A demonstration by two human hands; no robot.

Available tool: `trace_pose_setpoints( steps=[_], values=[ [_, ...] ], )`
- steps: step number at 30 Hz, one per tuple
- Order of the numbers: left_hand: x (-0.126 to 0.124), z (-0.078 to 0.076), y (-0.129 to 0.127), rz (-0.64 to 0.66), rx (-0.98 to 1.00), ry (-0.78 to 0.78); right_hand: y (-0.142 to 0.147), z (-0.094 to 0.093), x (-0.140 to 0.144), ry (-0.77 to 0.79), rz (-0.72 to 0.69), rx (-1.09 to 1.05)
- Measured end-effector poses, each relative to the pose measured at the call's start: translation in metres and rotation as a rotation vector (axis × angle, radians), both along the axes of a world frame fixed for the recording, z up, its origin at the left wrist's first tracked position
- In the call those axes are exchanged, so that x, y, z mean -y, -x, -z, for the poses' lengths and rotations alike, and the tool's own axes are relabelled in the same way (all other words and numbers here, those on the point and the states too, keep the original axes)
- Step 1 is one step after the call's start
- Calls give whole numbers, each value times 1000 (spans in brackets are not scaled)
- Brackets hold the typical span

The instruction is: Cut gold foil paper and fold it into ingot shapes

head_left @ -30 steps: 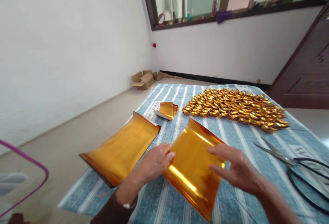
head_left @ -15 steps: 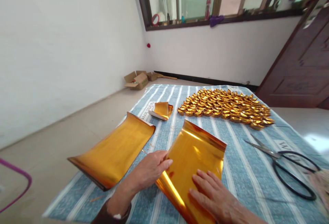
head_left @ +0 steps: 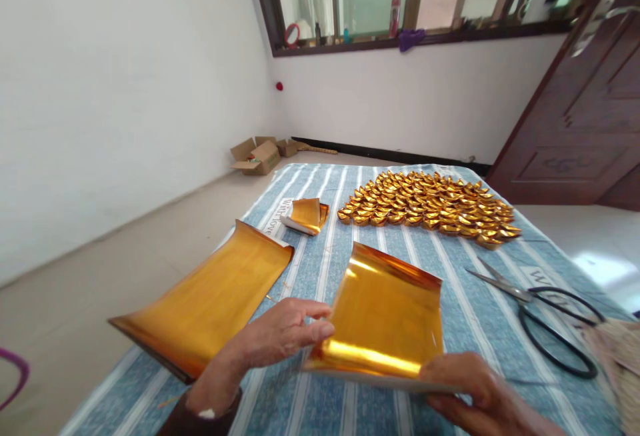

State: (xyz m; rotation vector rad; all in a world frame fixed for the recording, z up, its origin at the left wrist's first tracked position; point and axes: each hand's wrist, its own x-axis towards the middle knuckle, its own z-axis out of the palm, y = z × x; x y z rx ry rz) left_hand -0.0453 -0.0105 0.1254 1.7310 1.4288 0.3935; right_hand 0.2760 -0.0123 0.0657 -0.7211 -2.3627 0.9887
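I hold a square sheet of gold foil paper (head_left: 387, 313) just above the blue striped cloth (head_left: 465, 329). My left hand (head_left: 273, 339) pinches its near left edge, thumb on top. At the near right corner my right hand (head_left: 470, 389) grips the sheet from below. The sheet's near edge curls upward. A longer stack of gold foil sheets (head_left: 210, 303) lies to the left of my left hand.
Several folded gold paper ingots (head_left: 430, 206) lie in rows at the far side of the cloth. A small folded gold piece (head_left: 306, 215) sits near them. Black-handled scissors (head_left: 543, 313) lie at the right. Cardboard boxes (head_left: 255, 155) stand by the wall, a brown door (head_left: 585, 129) at right.
My right hand slid from the top of the sheet to its near right corner. The sheet turned square to me and its near edge lifted. My view shifted left.
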Motion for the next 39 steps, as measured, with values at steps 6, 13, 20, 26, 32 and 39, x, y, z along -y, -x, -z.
trace_pose_setpoints(
  steps=[6,13,20,26,32,39],
  values=[
    [-19,14,4,-36,610,281,-5,5,-41,587,144,-106],
    [-61,44,-13,-410,835,410,4,31,-94,854,420,-364],
    [-84,52,-23,-571,733,363,11,47,-102,360,691,-51],
    [-102,59,-36,-522,515,88,17,50,-106,71,822,176],
    [-123,66,-38,-372,416,62,16,52,-104,-41,930,360],
    [-123,53,-44,-183,-288,-254,15,53,-104,-15,992,383]
  ],
)
